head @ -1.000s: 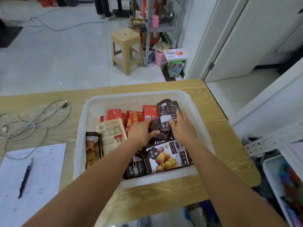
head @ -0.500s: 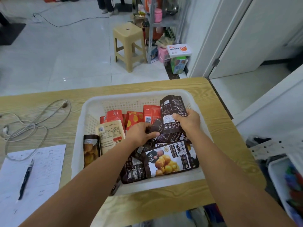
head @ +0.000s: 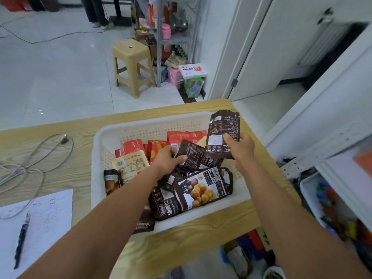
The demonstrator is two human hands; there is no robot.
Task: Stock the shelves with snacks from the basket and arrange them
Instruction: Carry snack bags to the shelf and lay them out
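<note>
Now right hand (head: pixel 242 147) grips a brown pouch (head: pixel 223 133) upright above the basket's (head: pixel 96 158) far right corner; left hand (head: pixel 167 160) grasps another pouch (head: pixel 191 156) inside.

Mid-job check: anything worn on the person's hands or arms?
No. The left hand and right hand are bare: no gloves, rings, watch or bands visible. No sleeve shows anywhere up to the frame edge.

The right hand (head: pixel 242 147) has lifted its dark brown foil snack pouch (head: pixel 223 133) upright above the white plastic basket (head: pixel 96 158), while the left hand (head: pixel 167 160) now grips another dark pouch (head: pixel 190 156).
</note>
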